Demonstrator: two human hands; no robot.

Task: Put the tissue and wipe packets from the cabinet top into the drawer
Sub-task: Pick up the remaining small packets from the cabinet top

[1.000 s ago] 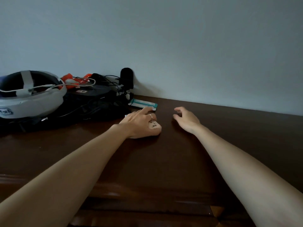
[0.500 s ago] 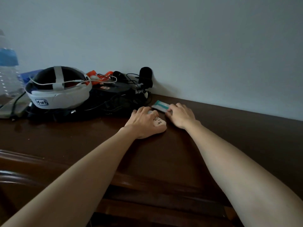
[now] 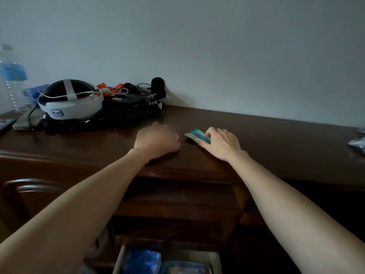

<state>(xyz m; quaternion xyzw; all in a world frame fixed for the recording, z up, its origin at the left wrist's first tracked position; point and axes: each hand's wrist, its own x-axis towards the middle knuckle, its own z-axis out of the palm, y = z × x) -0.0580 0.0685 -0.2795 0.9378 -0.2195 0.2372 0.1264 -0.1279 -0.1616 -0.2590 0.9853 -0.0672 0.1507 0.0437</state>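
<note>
On the dark wooden cabinet top (image 3: 280, 147), my right hand (image 3: 224, 144) presses its fingers on a teal-and-white wipe packet (image 3: 196, 135), thumb at the packet's near edge. To its left, my left hand (image 3: 157, 140) lies curled, palm down, near the front edge. The pale pink tissue packet it covers is hidden under the palm. Below, an open drawer (image 3: 118, 262) holds a blue packet (image 3: 142, 262) and other packets. A further pale packet (image 3: 358, 144) lies at the far right edge of the top.
A white headset (image 3: 69, 104) sits on black gear and tangled cables at the back left. Beside it are a black microphone (image 3: 158, 88) against the wall and a water bottle (image 3: 11, 80) at the far left. A chair back (image 3: 29, 186) stands at the lower left.
Both hands have slid toward the cabinet's front edge. The right hand drags the teal packet along, and the pink packet is now fully hidden. The view has tilted down, revealing the open drawer.
</note>
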